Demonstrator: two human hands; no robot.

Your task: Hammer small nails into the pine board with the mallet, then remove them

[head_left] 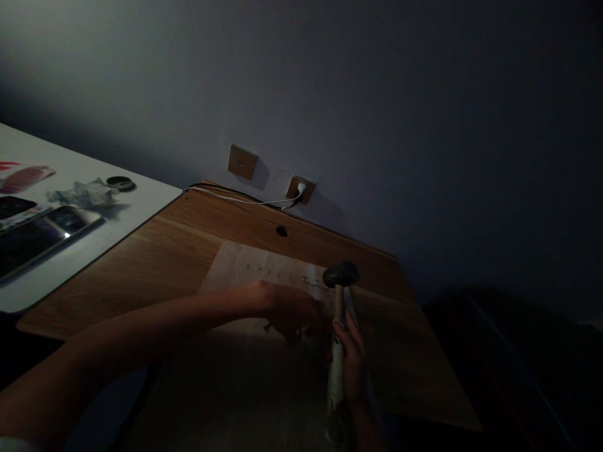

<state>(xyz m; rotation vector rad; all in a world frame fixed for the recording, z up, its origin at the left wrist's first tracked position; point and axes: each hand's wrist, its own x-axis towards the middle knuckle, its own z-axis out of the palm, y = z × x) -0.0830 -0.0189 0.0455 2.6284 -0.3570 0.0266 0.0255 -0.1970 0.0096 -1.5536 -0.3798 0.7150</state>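
Observation:
My right hand (pixel 353 355) is wrapped round the pale handle of a hammer (pixel 336 370), which stands nearly upright with its dark head at the top. My left hand (pixel 293 307) reaches across from the left, low over a pale wooden board (pixel 226 267). Its fingers are curled downward near the hammer handle, and shadow hides what they hold. A small thin piece like a nail (pixel 267 326) shows just left of these fingers. Along the far part of the board runs a row of several small dark dots, with small bright bits (pixel 309 282) at its right end.
Beneath the board is a brown wooden table (pixel 188 235) with a round cable hole (pixel 281 231). A charger (pixel 301 188) sits in the wall socket, its white cable (pixel 235 198) trailing left. On the white table (pixel 141 201) lie a dark tablet-like device (pixel 42 235), crumpled plastic (pixel 92 193) and a round dark object (pixel 119 182).

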